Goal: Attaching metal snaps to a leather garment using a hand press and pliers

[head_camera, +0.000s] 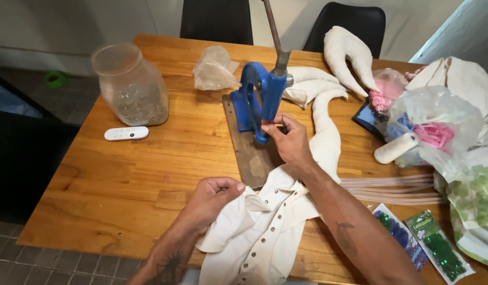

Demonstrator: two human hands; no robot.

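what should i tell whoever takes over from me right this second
Left hand: fist closed on the cream garment at the near table edge.
Right hand: fingertips pinching something small at the base of the blue hand press; too small to tell what.
The press stands on a board mid-table, lever up.
Done: a row of snaps already runs down the garment's front.
Left: the garment is not under the press.

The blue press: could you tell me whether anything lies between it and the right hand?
Nothing visible does: the right hand is already at the blue press, fingertips by its lower jaw. The left hand grips the cream garment.
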